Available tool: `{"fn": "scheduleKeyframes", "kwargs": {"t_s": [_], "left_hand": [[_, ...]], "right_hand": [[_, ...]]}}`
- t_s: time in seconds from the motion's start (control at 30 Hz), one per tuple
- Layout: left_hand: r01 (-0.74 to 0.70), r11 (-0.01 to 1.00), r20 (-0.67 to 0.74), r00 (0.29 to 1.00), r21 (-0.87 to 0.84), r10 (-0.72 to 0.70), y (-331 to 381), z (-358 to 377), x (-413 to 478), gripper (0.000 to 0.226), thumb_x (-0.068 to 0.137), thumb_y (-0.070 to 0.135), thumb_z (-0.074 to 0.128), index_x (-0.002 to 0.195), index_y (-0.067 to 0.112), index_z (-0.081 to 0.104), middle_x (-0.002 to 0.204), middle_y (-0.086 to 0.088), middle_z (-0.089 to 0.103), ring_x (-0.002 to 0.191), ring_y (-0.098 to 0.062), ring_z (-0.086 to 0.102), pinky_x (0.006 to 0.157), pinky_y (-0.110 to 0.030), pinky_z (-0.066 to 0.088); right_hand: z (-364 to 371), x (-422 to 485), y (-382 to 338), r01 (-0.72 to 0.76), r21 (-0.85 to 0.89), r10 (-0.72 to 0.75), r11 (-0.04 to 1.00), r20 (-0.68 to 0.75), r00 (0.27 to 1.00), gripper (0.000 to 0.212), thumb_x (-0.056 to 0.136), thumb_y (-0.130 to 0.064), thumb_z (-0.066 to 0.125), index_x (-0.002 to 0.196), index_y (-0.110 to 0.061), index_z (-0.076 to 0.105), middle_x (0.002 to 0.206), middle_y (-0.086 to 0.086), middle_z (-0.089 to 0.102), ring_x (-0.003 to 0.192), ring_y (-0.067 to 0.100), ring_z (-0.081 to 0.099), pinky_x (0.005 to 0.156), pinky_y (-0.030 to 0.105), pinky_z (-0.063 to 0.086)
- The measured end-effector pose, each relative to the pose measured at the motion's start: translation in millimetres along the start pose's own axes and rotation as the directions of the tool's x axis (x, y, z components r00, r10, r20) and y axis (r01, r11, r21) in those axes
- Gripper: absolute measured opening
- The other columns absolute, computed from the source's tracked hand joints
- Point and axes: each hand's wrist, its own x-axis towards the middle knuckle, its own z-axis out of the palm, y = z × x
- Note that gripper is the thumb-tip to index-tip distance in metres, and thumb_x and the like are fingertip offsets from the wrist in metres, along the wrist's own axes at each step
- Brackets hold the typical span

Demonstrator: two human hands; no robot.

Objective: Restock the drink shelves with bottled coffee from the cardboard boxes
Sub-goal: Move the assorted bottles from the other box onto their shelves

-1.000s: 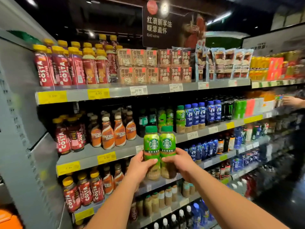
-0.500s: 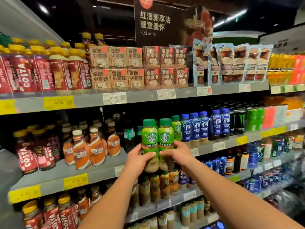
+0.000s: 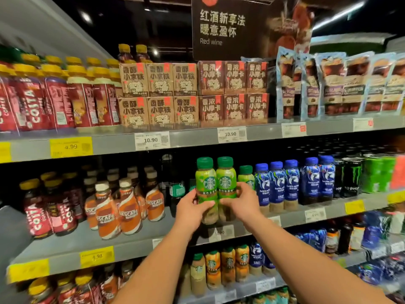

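Since the earlier frame the two green Starbucks bottles have come up and nearer to the middle shelf (image 3: 83, 235). Their bases were below its front edge and are now about level with it, so the white price tag (image 3: 220, 232) on that edge shows just under them.

The left hand (image 3: 192, 207) grips the left bottle (image 3: 206, 183) and the right hand (image 3: 241, 202) grips the right bottle (image 3: 225, 181). On each hand the thumb is at the front and the fingers are curled round the lower part of the label. The two bottles touch side by side. Both stand upright, with the long axis vertical, the green caps on top and the logos facing the camera.

On the middle shelf, a third green bottle (image 3: 246, 177) stands just to the right of the held pair, and next to it comes a row of blue bottles (image 3: 276, 183). To the left stand the orange Nescafe bottles (image 3: 129, 211). Between them and the third green bottle the front of the shelf is open, and a dark bottle (image 3: 177, 191) stands deeper inside this gap. Above the caps there is free room under the upper shelf (image 3: 192, 138).
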Motion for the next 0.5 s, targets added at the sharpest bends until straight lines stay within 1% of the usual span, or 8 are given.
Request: {"fn": "scheduleKeyframes", "kwargs": {"t_s": [0.07,0.13,0.17,0.23,0.33,0.4,0.5], "left_hand": [[-0.024,0.998,-0.003,1.0,0.055,0.025,-5.8,1.5,7.3,0.033,0.083,0.008,0.07,0.114,0.014,0.061,0.106,0.001,0.063,0.083,0.0,0.056,0.061,-0.004,0.044],[-0.037,0.991,-0.027,0.999,0.128,0.041,-14.8,3.4,14.3,0.032,0.083,0.014,0.072,0.113,0.013,0.061,0.103,0.002,0.058,0.085,-0.003,0.053,0.066,-0.007,0.039],[-0.036,0.989,-0.034,0.999,0.14,0.041,-19.5,4.6,17.4,0.034,0.082,0.015,0.073,0.113,0.013,0.062,0.101,0.002,0.057,0.089,-0.007,0.053,0.072,-0.014,0.04],[-0.029,0.991,-0.024,0.999,0.132,0.033,-27.4,6.6,23.5,0.034,0.081,0.016,0.074,0.112,0.015,0.061,0.096,0.007,0.056,0.094,-0.012,0.054,0.079,-0.022,0.041],[-0.021,0.99,0.008,1.0,0.137,0.02,-41.1,8.8,35.0,0.031,0.08,0.015,0.074,0.106,0.022,0.058,0.093,0.013,0.053,0.096,-0.014,0.055,0.084,-0.026,0.045],[-0.013,0.992,0.03,1.0,0.123,0.009,-49.8,10.0,41.6,0.032,0.08,0.015,0.074,0.104,0.025,0.056,0.095,0.011,0.055,0.097,-0.014,0.056,0.086,-0.028,0.046],[-0.006,0.996,0.043,0.999,0.088,0.003,-56.4,11.2,52.0,0.031,0.079,0.015,0.075,0.104,0.024,0.058,0.098,0.005,0.059,0.096,-0.014,0.057,0.084,-0.026,0.045]], "right_hand": [[6.6,3.5,0.6,0.0,-0.02,-0.001,1.0,-0.038,0.999,0.057,0.074,-0.009,0.08,0.124,-0.011,0.053,0.109,0.0,0.06,0.103,0.016,0.057,0.092,0.032,0.046],[12.5,6.2,3.3,-0.005,-0.066,0.0,0.998,-0.074,0.997,0.056,0.074,-0.009,0.08,0.124,-0.009,0.055,0.11,0.001,0.06,0.107,0.019,0.057,0.094,0.033,0.045],[15.1,7.7,4.7,-0.013,-0.086,0.005,0.996,-0.093,0.996,0.055,0.074,-0.01,0.08,0.123,-0.009,0.056,0.111,0.002,0.061,0.11,0.021,0.057,0.095,0.034,0.045],[21.2,9.7,9.0,-0.045,-0.117,0.03,0.992,-0.125,0.992,0.052,0.075,-0.013,0.079,0.122,-0.012,0.057,0.11,0.001,0.062,0.109,0.021,0.058,0.096,0.036,0.045],[33.0,13.8,17.2,-0.078,-0.121,0.058,0.99,-0.157,0.986,0.044,0.075,-0.015,0.079,0.114,-0.015,0.061,0.103,-0.003,0.064,0.103,0.018,0.059,0.096,0.037,0.048],[39.4,16.8,21.4,-0.085,-0.104,0.066,0.991,-0.172,0.983,0.042,0.076,-0.013,0.078,0.114,-0.016,0.061,0.105,-0.002,0.065,0.105,0.018,0.06,0.098,0.039,0.048],[44.6,23.3,24.2,-0.089,-0.094,0.068,0.992,-0.203,0.977,0.043,0.08,-0.011,0.074,0.119,-0.016,0.058,0.102,-0.006,0.058,0.102,0.013,0.054,0.099,0.034,0.044]]}}
